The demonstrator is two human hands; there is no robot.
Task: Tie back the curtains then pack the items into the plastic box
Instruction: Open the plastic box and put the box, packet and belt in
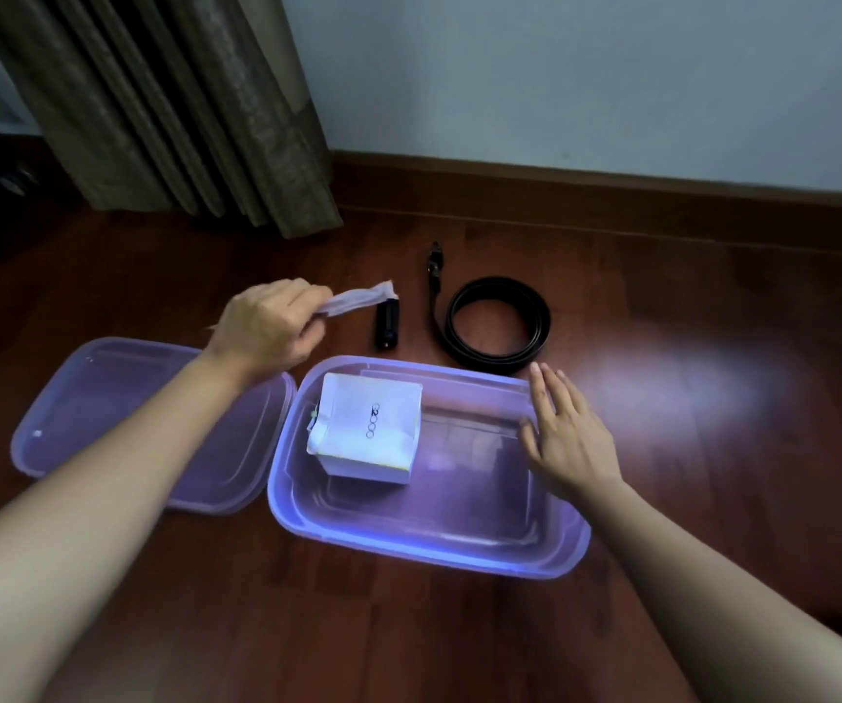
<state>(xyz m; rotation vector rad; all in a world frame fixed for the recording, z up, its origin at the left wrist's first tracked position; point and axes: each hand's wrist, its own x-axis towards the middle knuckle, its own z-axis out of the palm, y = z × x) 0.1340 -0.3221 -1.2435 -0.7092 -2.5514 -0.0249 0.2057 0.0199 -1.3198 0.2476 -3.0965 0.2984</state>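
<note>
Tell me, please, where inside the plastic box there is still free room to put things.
The plastic box is bare right of the white carton, below the right hand, and along its near wall. The far-left corner is crowded by the carton.

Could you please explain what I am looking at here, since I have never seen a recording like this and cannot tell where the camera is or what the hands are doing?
There is no machine here: a person works with two bare hands, and the single picture comes from a camera worn on their head, looking forward and down. The left hand is closed around a crumpled white wrapper, held above the floor. The right hand is open and empty, over the right side of the clear plastic box. That box sits on the wooden floor and already holds a white carton. Its lid lies to its left. Beyond the box lie a small black cylinder and a coiled black belt. A curtain hangs at the back left.
</note>
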